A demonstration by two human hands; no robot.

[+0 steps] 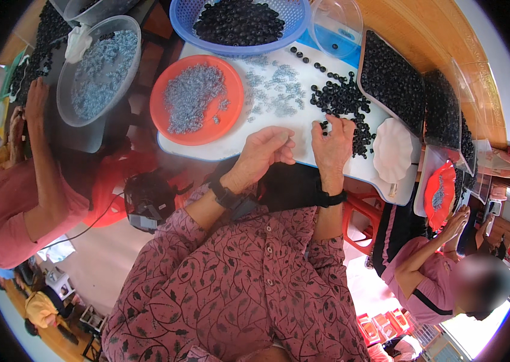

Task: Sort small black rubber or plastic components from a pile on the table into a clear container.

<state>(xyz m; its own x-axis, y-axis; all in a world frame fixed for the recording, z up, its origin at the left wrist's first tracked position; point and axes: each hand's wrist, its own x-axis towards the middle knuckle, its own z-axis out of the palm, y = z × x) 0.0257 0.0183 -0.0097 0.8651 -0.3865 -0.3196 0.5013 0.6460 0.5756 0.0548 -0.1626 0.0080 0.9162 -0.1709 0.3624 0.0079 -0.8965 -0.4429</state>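
Note:
My left hand [266,152] is held over the table's near edge, thumb and fingers pressed together; anything between them is too small to make out. Beside it, my right hand [332,148] reaches to the near side of a loose heap of small round black pieces [339,98]. Its thumb and fingers are apart, with a few black pieces between and under the fingertips. Small clear grey-blue pieces [282,84] lie scattered on the white tabletop [249,130]. More of them fill part of an orange-red plate [231,114] left of my hands.
A blue basket [176,24] of black pieces stands at the far side, next to a clear tub [351,18]. A tray [360,75] of black pieces and a white scalloped dish [392,151] are at the right. Co-workers sit left and right; a red stool [360,226] is below.

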